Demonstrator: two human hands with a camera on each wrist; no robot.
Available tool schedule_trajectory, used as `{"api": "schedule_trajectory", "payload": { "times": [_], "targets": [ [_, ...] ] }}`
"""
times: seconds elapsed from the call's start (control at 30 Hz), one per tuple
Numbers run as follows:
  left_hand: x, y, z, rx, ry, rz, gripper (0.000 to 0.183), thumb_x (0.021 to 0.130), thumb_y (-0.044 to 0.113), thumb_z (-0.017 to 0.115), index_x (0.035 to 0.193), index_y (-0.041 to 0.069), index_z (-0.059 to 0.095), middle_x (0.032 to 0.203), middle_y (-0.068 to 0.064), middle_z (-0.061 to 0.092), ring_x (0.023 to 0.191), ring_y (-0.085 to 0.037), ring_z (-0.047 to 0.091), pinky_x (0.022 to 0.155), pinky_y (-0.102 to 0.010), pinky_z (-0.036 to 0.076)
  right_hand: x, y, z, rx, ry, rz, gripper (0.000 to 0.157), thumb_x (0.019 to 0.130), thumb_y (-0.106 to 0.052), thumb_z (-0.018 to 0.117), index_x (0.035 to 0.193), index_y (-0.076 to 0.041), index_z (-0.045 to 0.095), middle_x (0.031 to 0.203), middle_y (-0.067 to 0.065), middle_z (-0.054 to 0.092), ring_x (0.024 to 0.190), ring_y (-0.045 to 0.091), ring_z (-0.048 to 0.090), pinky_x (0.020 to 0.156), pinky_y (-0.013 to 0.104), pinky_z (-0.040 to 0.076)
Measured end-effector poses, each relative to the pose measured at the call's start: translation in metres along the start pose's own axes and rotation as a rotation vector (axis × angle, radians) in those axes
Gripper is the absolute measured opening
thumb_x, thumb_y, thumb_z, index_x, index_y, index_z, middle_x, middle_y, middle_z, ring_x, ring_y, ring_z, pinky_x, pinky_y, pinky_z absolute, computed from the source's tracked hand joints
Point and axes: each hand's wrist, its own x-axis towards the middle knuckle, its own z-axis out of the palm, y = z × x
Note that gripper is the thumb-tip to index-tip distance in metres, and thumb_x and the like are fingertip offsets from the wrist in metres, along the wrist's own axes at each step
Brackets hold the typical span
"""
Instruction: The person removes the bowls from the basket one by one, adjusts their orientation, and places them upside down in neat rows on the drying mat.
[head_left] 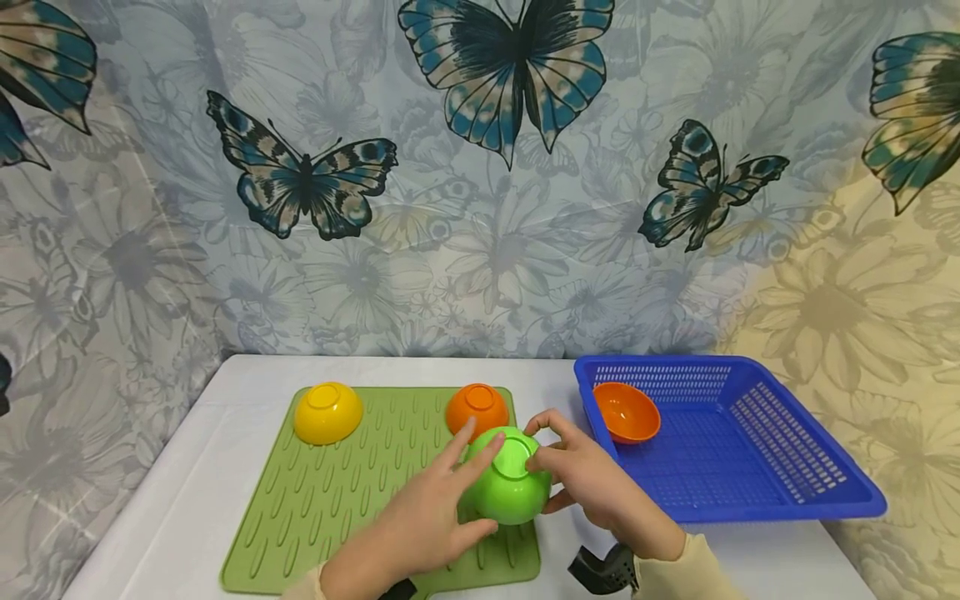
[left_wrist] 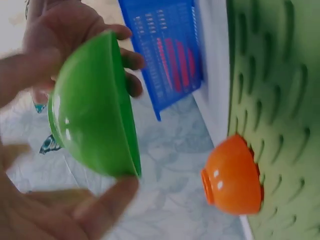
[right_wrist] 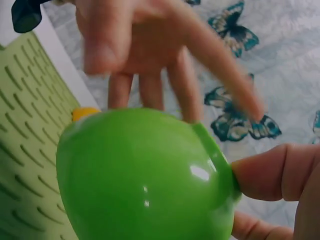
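A green bowl (head_left: 512, 479), bottom up, is held above the right part of the green ridged mat (head_left: 315, 500). My right hand (head_left: 592, 479) grips it from the right, with the thumb by its foot ring in the right wrist view. On the other side my left hand (head_left: 427, 508) has its fingers spread and fairly straight; a fingertip meets the rim of the bowl (left_wrist: 95, 110) in the left wrist view. Just behind, an orange bowl (head_left: 477, 408) lies upside down on the mat, and a yellow bowl (head_left: 327, 414) lies upside down at the mat's far left corner.
A blue plastic basket (head_left: 750, 508) with perforated walls stands at the right of the white-covered table (head_left: 176, 483). Inside, at its left, another orange bowl (head_left: 628, 414) leans with its opening showing. A butterfly-patterned cloth (head_left: 480, 275) hangs behind the table.
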Motion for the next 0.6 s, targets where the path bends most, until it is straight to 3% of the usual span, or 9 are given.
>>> {"api": "schedule_trajectory", "payload": {
  "times": [0.07,0.17,0.27,0.37,0.5,0.6],
  "targets": [
    [0.001,0.003,0.000,-0.064,0.009,-0.146,0.097,0.083,0.036,0.082,0.161,0.023,0.024,0.159,-0.019,0.027,0.121,-0.039,0.056,0.090,-0.049,0.053,-0.001,0.001,0.006,-0.022,0.036,-0.018,0.042,0.086,-0.007,0.062,0.126,-0.011,0.051,0.096,0.018,0.060,0.072,0.026,0.060,0.057,0.049,0.058],
    [0.003,0.004,0.001,-0.079,0.022,-0.270,0.099,0.078,0.038,0.086,0.158,0.018,0.031,0.152,-0.017,0.040,0.120,-0.039,0.056,0.092,-0.053,0.050,-0.002,0.003,0.015,-0.031,0.059,-0.050,0.047,0.088,-0.007,0.062,0.133,-0.012,0.051,0.105,0.021,0.061,0.079,0.029,0.065,0.058,0.049,0.058],
    [0.003,0.002,0.000,-0.039,0.044,-0.307,0.093,0.074,0.037,0.088,0.154,0.018,0.042,0.147,-0.017,0.047,0.118,-0.039,0.057,0.091,-0.053,0.051,-0.003,0.003,0.025,-0.017,0.070,-0.073,0.048,0.089,-0.008,0.064,0.135,-0.013,0.052,0.115,0.024,0.058,0.082,0.030,0.065,0.059,0.047,0.058],
    [0.001,-0.003,-0.004,-0.020,0.071,-0.316,0.088,0.072,0.035,0.089,0.149,0.021,0.050,0.145,-0.017,0.049,0.117,-0.039,0.058,0.088,-0.053,0.052,-0.003,0.005,0.032,-0.020,0.044,-0.106,0.050,0.091,-0.010,0.068,0.137,-0.013,0.051,0.133,0.026,0.049,0.099,0.037,0.063,0.062,0.046,0.058],
    [-0.006,-0.012,-0.010,-0.043,0.089,-0.335,0.088,0.068,0.030,0.092,0.146,0.020,0.054,0.145,-0.014,0.050,0.119,-0.039,0.057,0.091,-0.053,0.051,-0.001,0.009,0.038,-0.202,-0.001,-0.200,0.065,0.085,-0.013,0.079,0.141,-0.014,0.048,0.149,0.020,0.041,0.127,0.047,0.046,0.082,0.053,0.054],
    [-0.013,-0.019,-0.015,-0.064,0.072,-0.365,0.088,0.066,0.026,0.093,0.145,0.021,0.056,0.146,-0.012,0.050,0.124,-0.039,0.053,0.094,-0.053,0.049,0.003,0.015,0.046,-0.344,0.004,-0.256,0.075,0.078,-0.014,0.086,0.143,-0.015,0.049,0.148,0.016,0.046,0.130,0.050,0.042,0.097,0.059,0.045]
  ]
}}
